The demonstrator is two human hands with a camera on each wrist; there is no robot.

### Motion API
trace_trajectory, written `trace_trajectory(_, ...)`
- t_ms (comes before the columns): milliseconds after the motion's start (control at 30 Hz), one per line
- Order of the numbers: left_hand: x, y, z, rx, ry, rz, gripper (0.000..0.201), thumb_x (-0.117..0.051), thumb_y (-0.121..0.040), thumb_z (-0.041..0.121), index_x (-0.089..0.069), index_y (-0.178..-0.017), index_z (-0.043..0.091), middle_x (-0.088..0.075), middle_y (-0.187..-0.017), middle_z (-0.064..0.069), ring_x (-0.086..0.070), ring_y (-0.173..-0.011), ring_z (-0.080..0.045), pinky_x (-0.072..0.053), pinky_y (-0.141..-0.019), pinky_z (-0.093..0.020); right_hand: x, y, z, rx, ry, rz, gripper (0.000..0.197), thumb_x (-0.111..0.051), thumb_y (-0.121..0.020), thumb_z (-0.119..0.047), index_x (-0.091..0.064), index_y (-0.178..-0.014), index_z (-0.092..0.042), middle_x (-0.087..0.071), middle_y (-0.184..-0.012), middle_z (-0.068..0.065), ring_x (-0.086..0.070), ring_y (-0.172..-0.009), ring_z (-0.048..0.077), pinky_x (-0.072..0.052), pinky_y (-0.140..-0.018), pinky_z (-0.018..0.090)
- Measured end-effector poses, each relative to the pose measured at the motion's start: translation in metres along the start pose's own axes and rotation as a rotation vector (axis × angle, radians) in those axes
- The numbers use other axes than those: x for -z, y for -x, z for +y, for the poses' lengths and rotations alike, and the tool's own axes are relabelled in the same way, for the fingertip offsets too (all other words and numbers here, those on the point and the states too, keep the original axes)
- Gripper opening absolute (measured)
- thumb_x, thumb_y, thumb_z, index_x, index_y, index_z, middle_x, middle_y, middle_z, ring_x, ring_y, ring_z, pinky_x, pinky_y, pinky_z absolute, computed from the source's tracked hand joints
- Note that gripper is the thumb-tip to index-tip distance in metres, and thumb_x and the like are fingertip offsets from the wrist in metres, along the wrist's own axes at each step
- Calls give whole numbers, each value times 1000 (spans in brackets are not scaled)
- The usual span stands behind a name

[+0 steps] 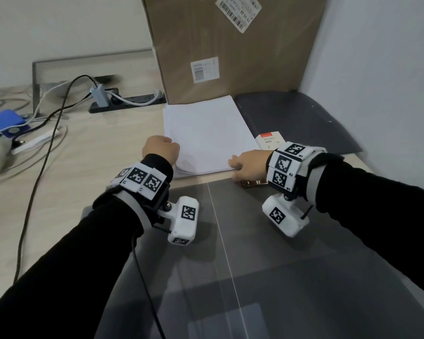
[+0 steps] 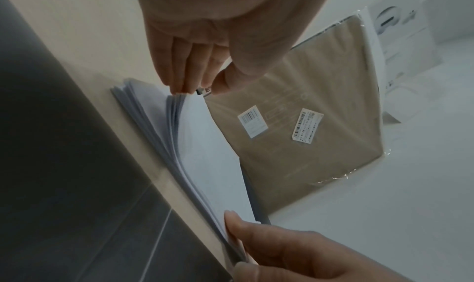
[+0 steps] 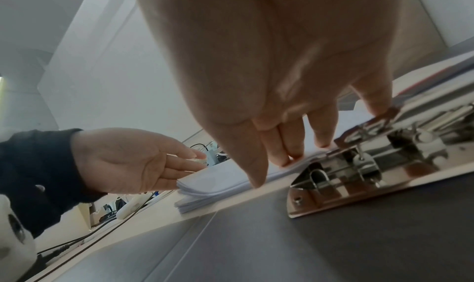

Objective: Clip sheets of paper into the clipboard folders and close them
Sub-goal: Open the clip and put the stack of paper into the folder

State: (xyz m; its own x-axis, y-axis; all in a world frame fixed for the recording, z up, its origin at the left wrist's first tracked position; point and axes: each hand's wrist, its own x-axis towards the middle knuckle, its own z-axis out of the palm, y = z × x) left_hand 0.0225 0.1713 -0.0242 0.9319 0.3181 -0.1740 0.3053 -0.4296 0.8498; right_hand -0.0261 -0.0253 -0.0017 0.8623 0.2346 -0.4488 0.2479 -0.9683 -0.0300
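A stack of white paper (image 1: 206, 133) lies on the desk just beyond an open dark clipboard folder (image 1: 255, 241). The folder's metal clip (image 1: 251, 184) sits at its far edge, below my right wrist. My left hand (image 1: 160, 149) pinches the near left corner of the top sheets (image 2: 205, 154) between fingers (image 2: 179, 79) and thumb, and these sheets curl up off the stack. My right hand (image 1: 240, 166) pinches the near right corner, thumb on top. In the right wrist view its fingers (image 3: 287, 154) rest on the paper (image 3: 225, 177) beside the clip (image 3: 359, 160).
A large cardboard box (image 1: 230, 50) stands right behind the paper. A second dark folder (image 1: 291, 118) and a small white and red box (image 1: 269, 140) lie at the right by the wall. A power strip (image 1: 127, 101), cables and a blue item (image 1: 5, 121) crowd the left.
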Motion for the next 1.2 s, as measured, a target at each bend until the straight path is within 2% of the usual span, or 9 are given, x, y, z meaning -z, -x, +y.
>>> trace_trajectory(100, -2, 1, 1, -14, -54, -35, 15, -46, -74, 7, -53, -68, 19, -45, -79, -14, -43, -72, -24, -41, -71, -27, -1, 0, 0, -1, -6, 6, 48, -42, -95, -30, -42, -136, -4, -43, -145, 13, -44, -130, 30, -36, -108, 43)
trace_trajectory(267, -2, 1, 9, 102, 189, -71, 25, -59, -70, 17, -58, -93, 8, -54, -81, -15, -54, -78, -28, -52, -92, -47, -2, 0, 0, 4, -17, 13, 47, -42, -96, -29, -44, -136, -5, -44, -145, 12, -45, -129, 29, -37, -108, 42)
trace_trajectory(433, -6, 12, 25, 339, 423, -351, 27, -46, -95, 8, -46, -122, 4, -59, -110, -19, -60, -98, -35, -58, -70, -50, -2, 1, 0, -22, -65, 40, 45, -42, -96, -27, -47, -133, -2, -48, -142, 14, -47, -128, 30, -37, -107, 42)
trace_trajectory(533, -6, 10, 27, 171, 126, -274, 43, -47, -93, 5, -42, -136, 0, -48, -139, -20, -50, -126, -35, -49, -97, -44, 0, 4, 3, -37, -272, 90, 48, -45, -96, -29, -46, -137, -4, -46, -145, 11, -43, -133, 28, -33, -112, 39)
trace_trajectory(633, 7, 14, 22, 1, 145, -218, 39, -45, -92, 6, -47, -131, 0, -55, -133, -19, -54, -120, -36, -44, -104, -46, 13, 16, 13, -52, -506, 250, 56, -48, -95, -34, -35, -146, -13, -36, -152, 4, -34, -140, 21, -26, -113, 29)
trace_trajectory(733, 33, 37, 12, -59, 400, -312, 37, -41, -96, 4, -46, -132, 6, -59, -123, -9, -57, -111, -29, -45, -100, -42, 27, 31, 29, -106, -899, 506, 73, -63, -87, -35, -28, -147, -13, -39, -148, 2, -40, -136, 22, -34, -106, 32)
trace_trajectory(800, 52, 56, 3, -131, 481, -401, 34, -41, -97, 5, -47, -130, 10, -63, -115, -6, -63, -100, -23, -52, -88, -36, 32, 43, 36, -104, -1221, 462, 73, -68, -84, -31, -30, -145, -14, -48, -141, 4, -51, -125, 25, -45, -97, 37)
trace_trajectory(900, 72, 77, -15, -170, 512, -515, 27, -45, -95, 5, -54, -120, 13, -71, -104, -1, -72, -85, -14, -59, -69, -28, 33, 62, 29, 53, -1523, 305, 40, -56, -92, -14, -52, -131, -6, -64, -121, 8, -64, -102, 24, -56, -82, 34)
trace_trajectory(1200, 89, 112, -18, -213, 592, -440, 20, -60, -86, 6, -66, -105, 11, -74, -101, -3, -70, -90, -18, -57, -81, -29, -12, 86, -20, 171, -1607, 475, 31, -47, -94, -1, -55, -125, 0, -68, -100, 2, -67, -88, 15, -53, -91, 33)
